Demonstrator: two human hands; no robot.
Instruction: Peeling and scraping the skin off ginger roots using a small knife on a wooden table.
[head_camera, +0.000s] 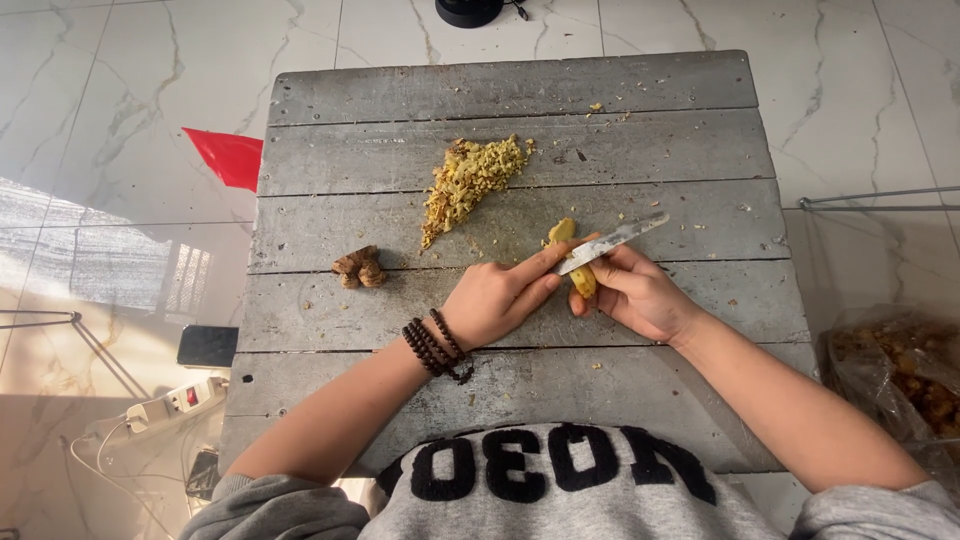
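The right hand's fingers (612, 272) wrap a small knife (612, 241), blade laid flat across a peeled ginger piece (563, 232) so it shaves skin. The left hand (495, 298) stretches its fingers against the ginger, seemingly to steady it above the counter (500, 90). Peelings (468, 180) sit heaped beyond, an unpeeled knob (359, 267) aside.

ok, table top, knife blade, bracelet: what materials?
Table top: looks like weathered wood planks, grey and matte, with grain and gaps between boards. Knife blade: likely metal, bright with a dull sheen. Bracelet: dark round beads, possibly wood; cannot tell for sure.
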